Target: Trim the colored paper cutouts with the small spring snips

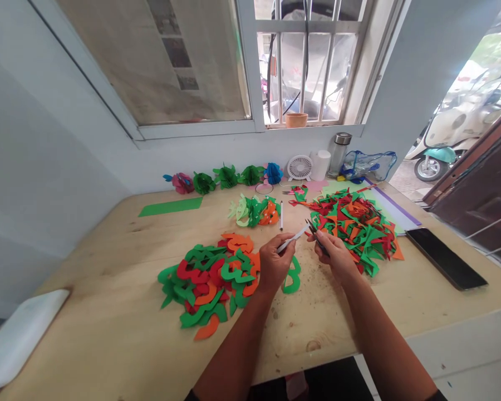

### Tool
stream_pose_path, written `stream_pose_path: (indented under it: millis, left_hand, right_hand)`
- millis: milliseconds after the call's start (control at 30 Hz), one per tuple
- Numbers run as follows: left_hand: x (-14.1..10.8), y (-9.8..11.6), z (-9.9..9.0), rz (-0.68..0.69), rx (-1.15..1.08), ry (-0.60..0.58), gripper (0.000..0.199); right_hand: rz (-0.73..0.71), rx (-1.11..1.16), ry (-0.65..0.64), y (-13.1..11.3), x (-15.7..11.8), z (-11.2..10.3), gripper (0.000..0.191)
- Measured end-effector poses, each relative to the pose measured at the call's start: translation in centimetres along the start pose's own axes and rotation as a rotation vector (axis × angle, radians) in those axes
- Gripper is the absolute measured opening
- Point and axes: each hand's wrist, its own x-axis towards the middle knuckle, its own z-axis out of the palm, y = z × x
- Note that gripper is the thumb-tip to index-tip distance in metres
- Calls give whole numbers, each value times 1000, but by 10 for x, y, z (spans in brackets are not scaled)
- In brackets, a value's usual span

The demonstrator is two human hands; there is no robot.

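My left hand [274, 264] is closed in a pinch on a narrow white strip [293, 239], which points up and to the right. Close beside it, my right hand [336, 257] grips small dark scissors [319, 238], their blades at the strip's far end. Whether the blades touch the strip is too small to tell. A green cut-out with holes [292, 281] lies on the wooden table [317, 323] just below and between the hands. Left of my left hand spreads a pile of curved green, red and orange cut-outs [211, 278].
Beyond my right hand is a heap of coloured scraps [357, 223], with a black phone [446, 259] to its right. A pen [281, 216] and patterned cut-outs [254, 211] lie ahead. Pompoms [226, 176], a small fan [299, 167] and a glass bottle [339, 156] line the wall.
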Motion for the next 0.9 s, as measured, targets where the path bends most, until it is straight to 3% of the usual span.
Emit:
stream_pose_path:
  millis: [900]
  left_hand:
    - [-1, -5, -1, -91, -34, -36, 24]
  right_hand:
    - [-77, -133, -7, 1, -1, 2, 42]
